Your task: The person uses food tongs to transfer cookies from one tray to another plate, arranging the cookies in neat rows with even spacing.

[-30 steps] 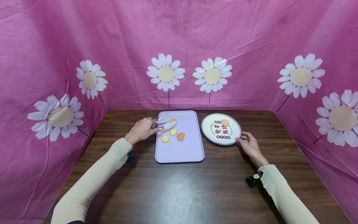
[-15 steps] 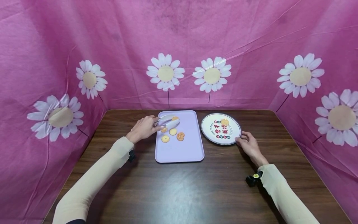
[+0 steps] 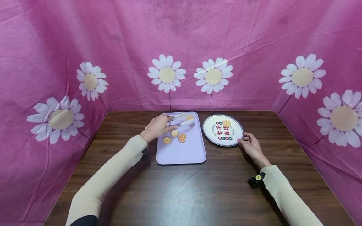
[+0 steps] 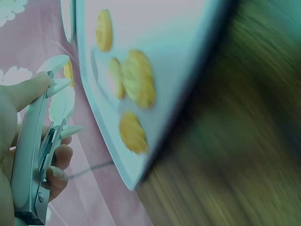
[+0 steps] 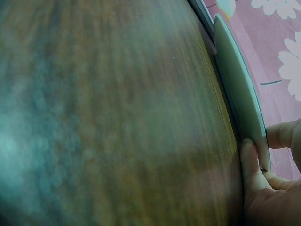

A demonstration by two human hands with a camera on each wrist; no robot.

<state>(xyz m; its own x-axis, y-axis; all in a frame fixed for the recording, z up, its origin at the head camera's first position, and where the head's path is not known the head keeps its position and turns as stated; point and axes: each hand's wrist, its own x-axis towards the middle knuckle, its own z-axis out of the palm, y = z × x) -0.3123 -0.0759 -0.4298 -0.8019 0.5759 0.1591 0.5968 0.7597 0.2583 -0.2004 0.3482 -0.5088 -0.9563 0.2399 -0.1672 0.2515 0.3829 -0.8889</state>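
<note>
The left hand point(image 3: 158, 126), at the tray's ten o'clock, grips tongs point(image 3: 187, 122), probably so that bare fingers stay off the food. Toward one o'clock on the tray point(image 3: 181, 153), a round cookie point(image 3: 190, 118) shows between their tips. Loose cookies point(image 3: 182, 138) cluster around nine o'clock. The right hand point(image 3: 251, 145) pinches the plate point(image 3: 210, 127) at its four-o'clock rim, presumably steadying it without touching the plated cookie point(image 3: 227, 123) near one o'clock. The plate sits just beside the tray's three-o'clock edge, likely for easy reach.

A cloth-walled booth point(image 3: 243, 25): pink daisy-print fabric point(image 3: 124, 40) on three sides of a wood-grain table point(image 3: 226, 191).
</note>
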